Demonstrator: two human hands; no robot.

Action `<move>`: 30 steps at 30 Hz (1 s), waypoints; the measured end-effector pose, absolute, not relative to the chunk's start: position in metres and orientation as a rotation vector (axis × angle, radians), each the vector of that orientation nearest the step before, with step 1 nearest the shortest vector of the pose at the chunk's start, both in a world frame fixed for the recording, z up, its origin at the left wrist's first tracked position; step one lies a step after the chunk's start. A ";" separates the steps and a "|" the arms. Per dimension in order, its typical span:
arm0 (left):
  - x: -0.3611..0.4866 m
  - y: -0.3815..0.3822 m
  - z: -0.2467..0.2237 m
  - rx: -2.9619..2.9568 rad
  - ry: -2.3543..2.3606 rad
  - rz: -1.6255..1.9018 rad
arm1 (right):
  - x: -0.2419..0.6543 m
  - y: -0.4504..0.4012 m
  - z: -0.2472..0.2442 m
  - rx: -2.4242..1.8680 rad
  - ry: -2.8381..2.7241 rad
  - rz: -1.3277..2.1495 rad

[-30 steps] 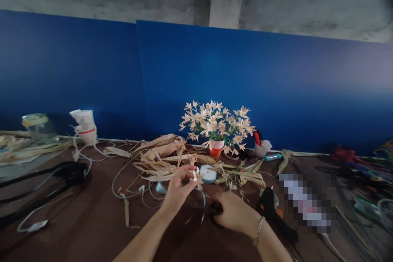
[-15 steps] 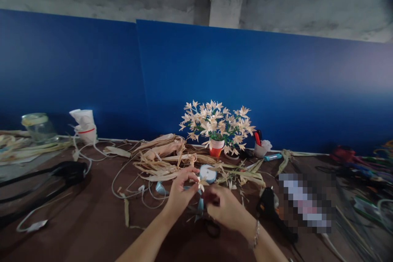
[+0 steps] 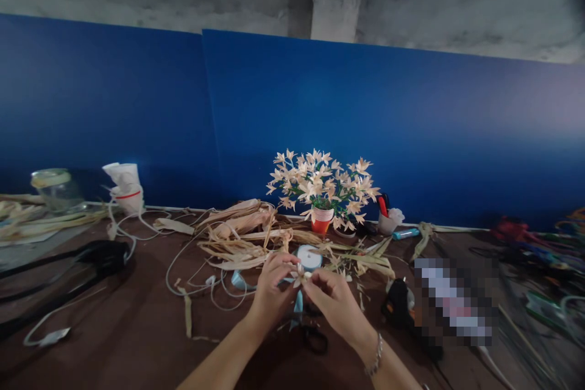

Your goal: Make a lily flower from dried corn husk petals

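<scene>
Two bare forearms reach in from the bottom of the view and meet over a brown desk (image 3: 137,323). Between them, at the centre, is a small pale husk flower (image 3: 299,277). The left hand (image 3: 272,292) is curled closed around the flower's left side, and the right hand (image 3: 336,304) pinches it from the right, so both grips are nearly shut on it. From this distance, it is hard to be sure which fingers touch which petals.

A light blue ribbon (image 3: 298,303) hangs just below the flower, and its spool (image 3: 309,258) lies just beyond, at 12 o'clock from the hands. Black-handled scissors (image 3: 315,339) lie at 6 o'clock, and a black glue gun (image 3: 402,308) lies at 3 o'clock, just past a metal bracelet (image 3: 375,354) on the right wrist.

Dried husk strips (image 3: 242,237) are heaped at 11 o'clock, tangled with thin white wire (image 3: 192,268) at 9 o'clock. Farther off, at 12 o'clock, a bouquet of pale husk flowers (image 3: 322,183) stands in a red cup (image 3: 320,225) against a blue panel (image 3: 411,134).
</scene>
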State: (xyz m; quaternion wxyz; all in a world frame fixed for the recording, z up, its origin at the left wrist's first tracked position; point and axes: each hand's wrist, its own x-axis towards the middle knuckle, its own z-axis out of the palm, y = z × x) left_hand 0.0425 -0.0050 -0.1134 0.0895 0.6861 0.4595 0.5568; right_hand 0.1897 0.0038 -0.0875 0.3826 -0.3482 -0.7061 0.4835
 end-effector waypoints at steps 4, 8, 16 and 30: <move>0.043 -0.005 -0.114 2.015 1.355 1.725 | 0.188 0.003 -0.087 -0.866 -1.770 1.273; 0.043 -0.007 -0.113 1.995 1.378 1.785 | 0.185 0.002 -0.087 -0.833 -1.666 1.405; 0.043 -0.009 -0.113 1.847 1.551 1.902 | 0.184 -0.001 -0.086 -0.808 -1.454 1.583; 0.040 -0.017 -0.108 2.296 1.624 1.826 | 0.184 -0.002 -0.090 -0.793 -1.453 1.635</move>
